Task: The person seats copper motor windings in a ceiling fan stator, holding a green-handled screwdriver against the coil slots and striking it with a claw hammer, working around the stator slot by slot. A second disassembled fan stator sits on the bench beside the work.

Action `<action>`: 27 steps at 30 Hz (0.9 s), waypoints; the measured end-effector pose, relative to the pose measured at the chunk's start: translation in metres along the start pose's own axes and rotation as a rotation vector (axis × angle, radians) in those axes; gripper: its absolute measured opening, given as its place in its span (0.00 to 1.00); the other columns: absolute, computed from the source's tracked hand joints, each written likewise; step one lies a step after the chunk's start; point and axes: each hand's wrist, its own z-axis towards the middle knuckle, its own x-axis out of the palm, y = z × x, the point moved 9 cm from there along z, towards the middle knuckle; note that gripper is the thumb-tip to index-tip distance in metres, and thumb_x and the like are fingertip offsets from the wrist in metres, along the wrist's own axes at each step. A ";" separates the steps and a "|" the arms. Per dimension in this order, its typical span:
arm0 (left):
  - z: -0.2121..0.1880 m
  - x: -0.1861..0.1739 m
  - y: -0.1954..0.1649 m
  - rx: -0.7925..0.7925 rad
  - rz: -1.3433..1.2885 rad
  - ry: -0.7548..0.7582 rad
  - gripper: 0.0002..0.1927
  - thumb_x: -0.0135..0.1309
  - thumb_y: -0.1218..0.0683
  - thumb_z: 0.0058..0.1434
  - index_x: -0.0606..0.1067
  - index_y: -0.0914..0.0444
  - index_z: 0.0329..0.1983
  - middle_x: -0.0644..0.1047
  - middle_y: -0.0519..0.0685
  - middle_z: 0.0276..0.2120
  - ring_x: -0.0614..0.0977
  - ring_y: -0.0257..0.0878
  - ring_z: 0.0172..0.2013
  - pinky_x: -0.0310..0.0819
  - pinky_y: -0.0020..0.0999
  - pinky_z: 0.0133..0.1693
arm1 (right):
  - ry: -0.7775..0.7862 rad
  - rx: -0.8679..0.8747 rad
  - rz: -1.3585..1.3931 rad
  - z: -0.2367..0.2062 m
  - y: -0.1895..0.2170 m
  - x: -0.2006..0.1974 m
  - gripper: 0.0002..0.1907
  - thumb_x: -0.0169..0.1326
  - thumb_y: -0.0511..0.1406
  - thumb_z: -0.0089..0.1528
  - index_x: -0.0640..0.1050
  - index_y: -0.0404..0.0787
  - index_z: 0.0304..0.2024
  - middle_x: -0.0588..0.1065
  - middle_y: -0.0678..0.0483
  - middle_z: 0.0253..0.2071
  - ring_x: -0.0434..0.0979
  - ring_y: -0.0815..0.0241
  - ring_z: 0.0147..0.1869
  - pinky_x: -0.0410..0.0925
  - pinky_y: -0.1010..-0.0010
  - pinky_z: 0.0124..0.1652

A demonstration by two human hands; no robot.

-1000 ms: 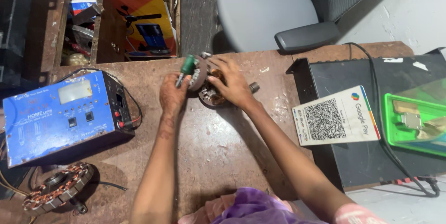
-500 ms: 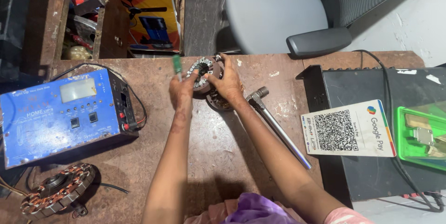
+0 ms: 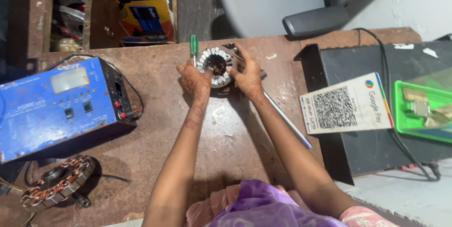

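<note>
Both my hands hold a round fan motor stator (image 3: 215, 62) with pale winding slots, tilted up at the far middle of the brown workbench (image 3: 235, 133). My left hand (image 3: 194, 78) grips its left side, and a green-handled screwdriver (image 3: 193, 48) stands up just beyond that hand. My right hand (image 3: 247, 74) grips the stator's right side. A long metal rod (image 3: 287, 121) lies on the bench under my right forearm.
A blue power unit with wires (image 3: 59, 102) sits at left. A copper-wound stator (image 3: 56, 182) lies at the near left. A black box (image 3: 376, 114) at right carries a printed card (image 3: 346, 107) and a green tray (image 3: 423, 109). A grey chair (image 3: 282, 1) stands beyond the bench.
Both hands have lifted and tilted the stator so that its open face shows. The screwdriver now stands more upright behind my left hand. The view has shifted a little.
</note>
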 end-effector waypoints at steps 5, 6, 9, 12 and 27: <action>0.006 0.001 -0.001 0.081 -0.020 0.011 0.36 0.71 0.56 0.49 0.70 0.64 0.61 0.62 0.63 0.64 0.78 0.56 0.52 0.79 0.44 0.51 | -0.030 -0.027 -0.249 -0.002 -0.004 -0.008 0.42 0.63 0.24 0.56 0.62 0.45 0.70 0.71 0.39 0.65 0.70 0.47 0.69 0.62 0.62 0.67; 0.006 -0.002 -0.002 0.133 0.016 -0.027 0.39 0.73 0.55 0.46 0.70 0.66 0.61 0.58 0.68 0.65 0.76 0.59 0.54 0.76 0.44 0.53 | -0.004 -0.013 -0.209 -0.001 -0.007 -0.006 0.42 0.63 0.24 0.57 0.62 0.46 0.70 0.71 0.39 0.65 0.71 0.47 0.69 0.63 0.62 0.67; 0.005 0.007 0.015 0.068 -0.049 0.046 0.38 0.72 0.54 0.50 0.68 0.67 0.62 0.60 0.66 0.66 0.77 0.57 0.54 0.76 0.45 0.53 | 0.046 0.039 -0.123 0.000 -0.015 -0.005 0.42 0.62 0.25 0.57 0.62 0.48 0.71 0.72 0.38 0.64 0.72 0.47 0.69 0.66 0.63 0.66; 0.005 0.006 0.009 0.161 -0.006 0.007 0.38 0.73 0.55 0.49 0.69 0.69 0.61 0.67 0.64 0.61 0.79 0.57 0.54 0.77 0.43 0.55 | 0.032 0.062 -0.091 0.001 -0.018 -0.008 0.42 0.63 0.25 0.57 0.63 0.48 0.71 0.72 0.38 0.64 0.73 0.47 0.69 0.67 0.63 0.66; -0.023 0.022 -0.018 0.074 -0.103 0.133 0.32 0.68 0.56 0.53 0.69 0.66 0.59 0.66 0.55 0.52 0.81 0.50 0.46 0.84 0.39 0.43 | 0.037 0.116 -0.024 0.000 -0.004 -0.041 0.40 0.60 0.23 0.59 0.63 0.42 0.72 0.70 0.37 0.67 0.71 0.49 0.71 0.67 0.64 0.67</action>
